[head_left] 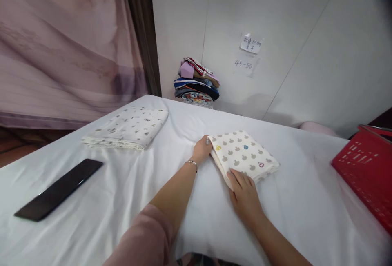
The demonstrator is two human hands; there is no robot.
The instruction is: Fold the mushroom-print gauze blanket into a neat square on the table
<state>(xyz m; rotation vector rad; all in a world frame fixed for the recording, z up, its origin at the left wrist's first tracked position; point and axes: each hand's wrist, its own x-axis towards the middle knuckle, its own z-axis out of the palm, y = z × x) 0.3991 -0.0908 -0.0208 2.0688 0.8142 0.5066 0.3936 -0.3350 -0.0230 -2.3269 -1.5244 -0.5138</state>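
Observation:
A folded white cloth [245, 151] with grey mushroom-like prints and a few coloured ones lies on the white-covered table [196, 225]. My left hand [202, 149] is closed on the cloth's left corner, with the fingertips partly hidden behind its edge. At the near edge, my right hand [245, 192] grips the cloth, fingers on top and thumb toward the edge. A second folded white cloth [128, 129] with small dark prints rests flat on the far left of the table.
A dark flat slab [59, 190] lies on the left. A red perforated basket [364, 172] stands at the right edge. Beyond the table's far edge, a stack of folded fabrics [197, 82] rises against the white wall [260, 9]. A pink curtain [70, 45] hangs at left.

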